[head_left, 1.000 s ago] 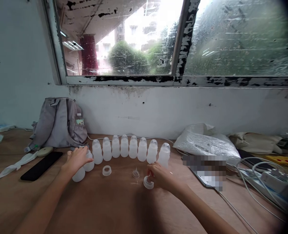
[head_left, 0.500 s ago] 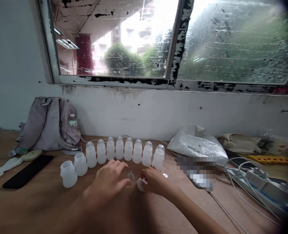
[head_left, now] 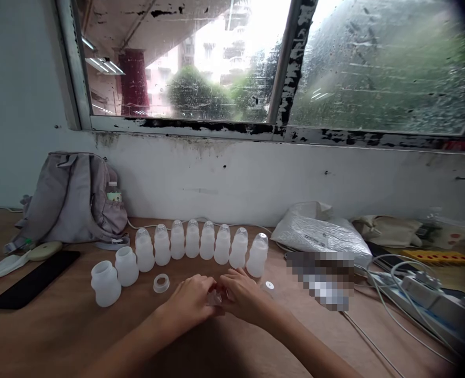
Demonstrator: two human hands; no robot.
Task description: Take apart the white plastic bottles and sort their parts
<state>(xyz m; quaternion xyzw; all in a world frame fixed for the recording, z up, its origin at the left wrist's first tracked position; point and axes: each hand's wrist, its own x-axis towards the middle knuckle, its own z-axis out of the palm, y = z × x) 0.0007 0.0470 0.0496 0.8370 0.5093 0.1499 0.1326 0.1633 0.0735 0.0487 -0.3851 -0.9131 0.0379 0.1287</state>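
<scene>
My left hand (head_left: 193, 296) and my right hand (head_left: 240, 294) meet at the middle of the table, fingers pinched together. Between them is a translucent bottle collar ring (head_left: 214, 298), gripped by the right fingers and mostly covered. The left fingers close on what seems to be a clear bottle nipple, hidden by them. Another collar ring (head_left: 161, 283) lies left of my left hand. Right of my right hand is a clear cap with a white disc (head_left: 270, 285). Behind stand several capped baby bottles (head_left: 192, 244) in an arc. Two open bottles (head_left: 106, 286) without caps stand at its left end.
A grey backpack (head_left: 75, 199) leans on the wall at left, near a black flat case (head_left: 35, 278). To the right lie a silver bubble-wrap bag (head_left: 319, 231), a partly blurred phone, and a power strip (head_left: 425, 299) with loose white cables.
My hands have come together, and my left hand has moved right and closed. The clear nipple that lay on the table between them no longer shows there. The left ring is now uncovered.
</scene>
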